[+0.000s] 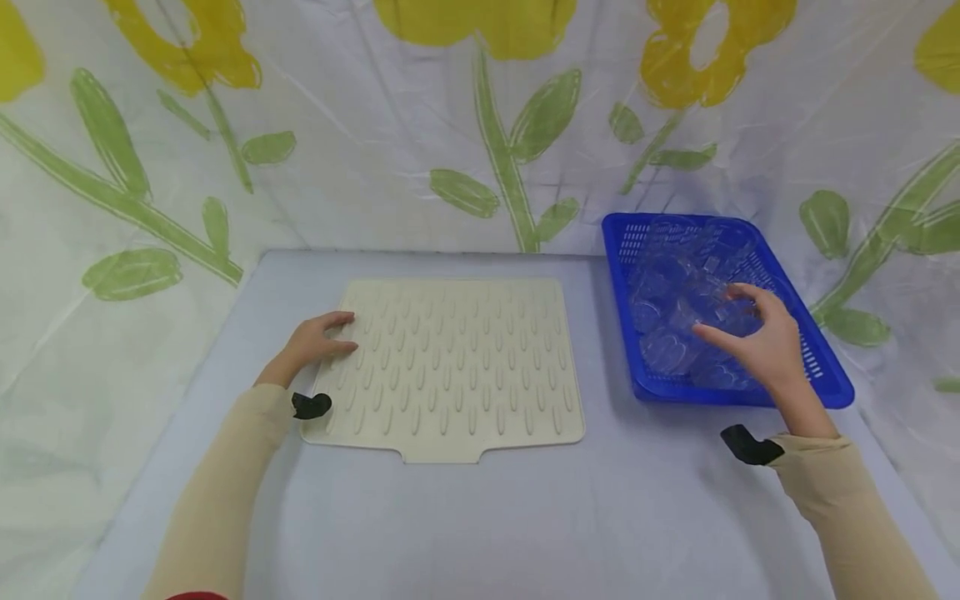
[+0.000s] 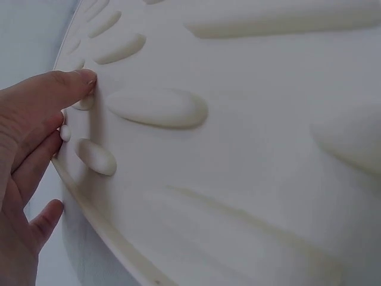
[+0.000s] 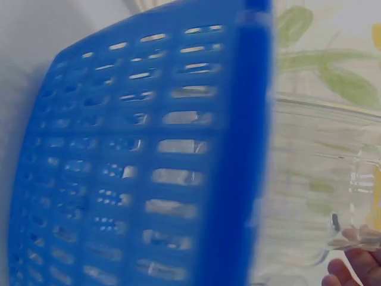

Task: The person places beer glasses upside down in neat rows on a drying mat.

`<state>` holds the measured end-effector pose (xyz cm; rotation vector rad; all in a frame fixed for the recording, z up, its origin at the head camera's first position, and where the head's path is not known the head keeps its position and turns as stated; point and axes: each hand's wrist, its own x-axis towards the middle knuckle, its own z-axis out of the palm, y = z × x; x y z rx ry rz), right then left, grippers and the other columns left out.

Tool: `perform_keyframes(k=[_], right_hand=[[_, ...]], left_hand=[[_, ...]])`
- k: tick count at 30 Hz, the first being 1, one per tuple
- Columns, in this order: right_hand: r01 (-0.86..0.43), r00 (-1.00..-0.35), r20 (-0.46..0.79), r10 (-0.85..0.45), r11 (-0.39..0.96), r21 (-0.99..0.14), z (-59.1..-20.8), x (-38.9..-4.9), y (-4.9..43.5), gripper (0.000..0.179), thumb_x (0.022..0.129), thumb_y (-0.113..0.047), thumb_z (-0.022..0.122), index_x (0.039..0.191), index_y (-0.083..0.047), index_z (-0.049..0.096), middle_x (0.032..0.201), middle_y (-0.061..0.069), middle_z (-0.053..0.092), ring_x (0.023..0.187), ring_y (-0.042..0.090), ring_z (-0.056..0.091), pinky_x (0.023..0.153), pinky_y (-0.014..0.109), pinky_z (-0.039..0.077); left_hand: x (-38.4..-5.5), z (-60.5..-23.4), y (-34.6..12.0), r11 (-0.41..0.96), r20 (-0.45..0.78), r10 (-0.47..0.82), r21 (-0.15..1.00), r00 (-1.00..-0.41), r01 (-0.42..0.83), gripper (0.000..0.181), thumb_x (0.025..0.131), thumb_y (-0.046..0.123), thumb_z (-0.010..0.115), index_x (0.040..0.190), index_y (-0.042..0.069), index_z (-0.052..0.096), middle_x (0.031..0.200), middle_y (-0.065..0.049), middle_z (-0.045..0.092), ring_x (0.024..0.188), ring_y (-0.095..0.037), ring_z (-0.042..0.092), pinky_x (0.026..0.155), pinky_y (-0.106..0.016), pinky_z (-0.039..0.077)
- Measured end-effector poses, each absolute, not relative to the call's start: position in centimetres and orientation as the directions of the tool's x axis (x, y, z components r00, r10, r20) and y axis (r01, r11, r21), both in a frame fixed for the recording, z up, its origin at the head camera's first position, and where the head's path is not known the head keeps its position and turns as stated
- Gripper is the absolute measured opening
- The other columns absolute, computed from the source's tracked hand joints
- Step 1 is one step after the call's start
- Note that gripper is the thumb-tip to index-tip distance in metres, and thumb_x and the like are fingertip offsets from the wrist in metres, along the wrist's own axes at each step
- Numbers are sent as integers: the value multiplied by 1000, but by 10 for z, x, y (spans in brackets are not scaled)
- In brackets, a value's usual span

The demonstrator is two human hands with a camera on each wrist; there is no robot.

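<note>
Mat (image 1: 457,358): cream, w/ rows of raised ridges, lying flat ctr-L of frame, tab pointing to bottom.
Basket (image 1: 624,308): blue, slotted sides, sitting at R of frame.
Clear pcs (image 1: 667,350): see-through, lying piled in basket.
L hand (image 1: 311,340): resting at mat's L edge, relaxed, thumb & index standing well apart, gripping nothing.
R hand (image 1: 772,337): hovering over basket, thumb & fingers curving w/ wide gap; fingertips overlapping a clear pc in R wrist view, can't tell if gripping.
Worktop (image 1: 525,517): pale, carrying mat & basket.
Cloth (image 1: 337,183): white w/ yellow flowers, hanging across top of frame.
</note>
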<state>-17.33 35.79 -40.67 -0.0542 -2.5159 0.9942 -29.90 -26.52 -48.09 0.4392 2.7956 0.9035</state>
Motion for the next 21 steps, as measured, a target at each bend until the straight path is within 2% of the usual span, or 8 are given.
perform_keyframes(k=[3, 6, 9, 15, 21], right_hand=[[-173, -890, 413, 193, 695, -698, -389, -163, 341, 64, 69, -21, 78, 126, -10, 50, 117, 8, 51, 107, 20, 43, 91, 34, 34], [-194, -880, 433, 194, 687, -700, -371, -154, 325, 62, 68, -17, 78, 123, -7, 51, 113, 4, 52, 102, 10, 43, 84, 21, 34], [-195, -883, 434, 178, 701, -686, -358, -149, 315, 62, 69, -17, 78, 123, -4, 51, 111, 2, 51, 99, 7, 43, 82, 19, 33], [-195, -895, 416, 161, 697, -690, -348, -151, 306, 63, 68, -15, 78, 123, -2, 50, 111, 3, 50, 102, 6, 43, 93, 21, 33], [-179, -899, 412, 150, 732, -657, -339, -154, 300, 64, 68, -18, 79, 123, -2, 49, 112, 8, 49, 100, 16, 43, 88, 20, 34]], left_hand=[[-299, -478, -266, 775, -70, 328, 590, -942, 227, 63, 78, 24, 69, 129, -3, 43, 131, -23, 40, 124, -39, 26, 100, -49, 21], [-299, -476, -265, 770, -71, 336, 595, -939, 231, 63, 79, 24, 69, 129, -3, 43, 132, -22, 39, 124, -39, 25, 100, -49, 21], [-300, -476, -264, 762, -74, 340, 607, -938, 228, 63, 79, 25, 69, 130, -3, 43, 132, -22, 39, 125, -38, 25, 100, -49, 21], [-298, -478, -263, 757, -97, 306, 628, -947, 180, 64, 79, 24, 69, 131, -2, 42, 133, -21, 38, 125, -37, 25, 100, -48, 21], [-295, -479, -263, 744, -90, 298, 646, -950, 173, 63, 80, 23, 68, 132, -2, 40, 134, -21, 37, 125, -38, 24, 101, -48, 20]])
